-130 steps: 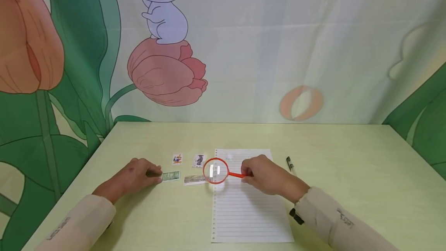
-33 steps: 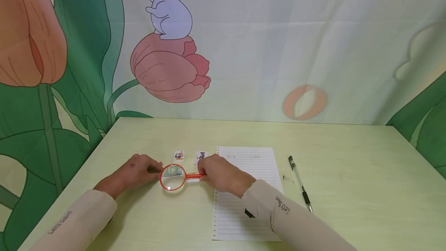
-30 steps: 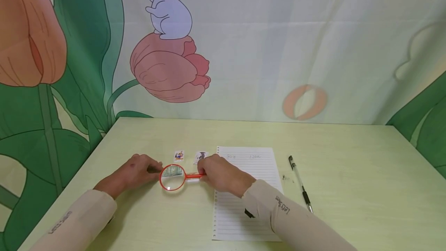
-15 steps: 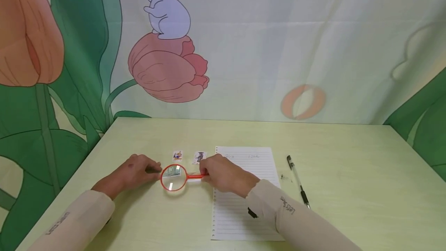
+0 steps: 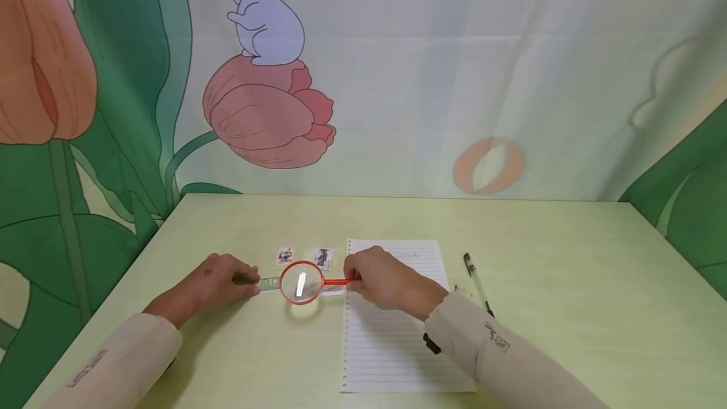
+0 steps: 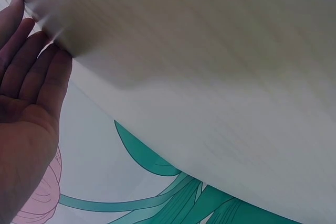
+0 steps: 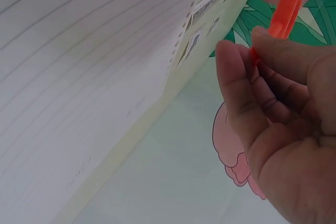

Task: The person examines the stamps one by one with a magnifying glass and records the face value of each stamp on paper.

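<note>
My right hand pinches the handle of a red-rimmed magnifying glass, its lens raised a little above the table. Under the lens lie parts of a green stamp and a long pale stamp. The right wrist view has the magnifying glass edge-on between thumb and fingers. The fingertips of my left hand rest at the green stamp's left end. In the left wrist view, the left hand's fingers reach down to the tabletop, fairly straight; the stamp is hidden there.
Two small stamps, one colourful and one dark-figured, lie behind the long one. Under my right forearm is a lined sheet of paper with faint writing. A black-capped pen lies to its right. A printed curtain hangs behind the table.
My right hand first brought the magnifying glass leftward from the sheet's edge to the green stamp. Since half a second ago it has shifted back right. My left hand stays at the stamp.
</note>
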A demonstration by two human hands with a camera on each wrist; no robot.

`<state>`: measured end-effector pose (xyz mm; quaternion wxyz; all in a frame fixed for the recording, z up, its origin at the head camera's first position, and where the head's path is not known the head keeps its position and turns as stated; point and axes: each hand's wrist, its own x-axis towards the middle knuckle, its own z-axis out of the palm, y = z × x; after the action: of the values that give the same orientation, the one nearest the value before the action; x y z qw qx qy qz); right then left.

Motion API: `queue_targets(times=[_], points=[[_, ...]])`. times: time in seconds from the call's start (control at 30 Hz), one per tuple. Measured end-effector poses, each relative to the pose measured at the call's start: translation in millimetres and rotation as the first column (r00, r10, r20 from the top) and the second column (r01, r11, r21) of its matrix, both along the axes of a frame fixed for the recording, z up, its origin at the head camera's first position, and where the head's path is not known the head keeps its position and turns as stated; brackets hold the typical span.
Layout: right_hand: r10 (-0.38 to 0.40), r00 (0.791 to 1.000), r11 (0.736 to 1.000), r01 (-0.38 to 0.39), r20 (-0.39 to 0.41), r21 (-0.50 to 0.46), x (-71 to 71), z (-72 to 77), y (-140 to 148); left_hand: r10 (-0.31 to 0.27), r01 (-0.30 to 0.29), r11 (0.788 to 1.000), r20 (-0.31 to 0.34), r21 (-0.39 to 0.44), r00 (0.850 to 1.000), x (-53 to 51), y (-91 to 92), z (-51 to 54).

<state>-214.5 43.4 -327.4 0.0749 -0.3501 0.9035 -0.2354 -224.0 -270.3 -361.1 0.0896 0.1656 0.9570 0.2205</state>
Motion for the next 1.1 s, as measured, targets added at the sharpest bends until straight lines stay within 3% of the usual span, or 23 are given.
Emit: queue_targets(times=[0.33, 0.9, 1.1], points=[[-0.088, 0.993, 0.996, 0.088, 0.076, 0.004, 2.8, 2.5, 20, 0.028, -0.028, 1.000, 0.027, -0.002, 0.999, 1.9, 1.1, -0.3], [-0.165, 0.984, 0.986, 0.167, 0.074, -0.021, 7.8, 7.3, 64, 0.043, -0.043, 0.999, 0.039, -0.013, 0.998, 0.6, 2.1, -0.4], [-0.153, 0.987, 0.987, 0.154, 0.051, -0.035, 11.7, 8.3, 80, 0.049, -0.049, 0.999, 0.050, -0.005, 0.998, 0.5, 2.8, -0.3]])
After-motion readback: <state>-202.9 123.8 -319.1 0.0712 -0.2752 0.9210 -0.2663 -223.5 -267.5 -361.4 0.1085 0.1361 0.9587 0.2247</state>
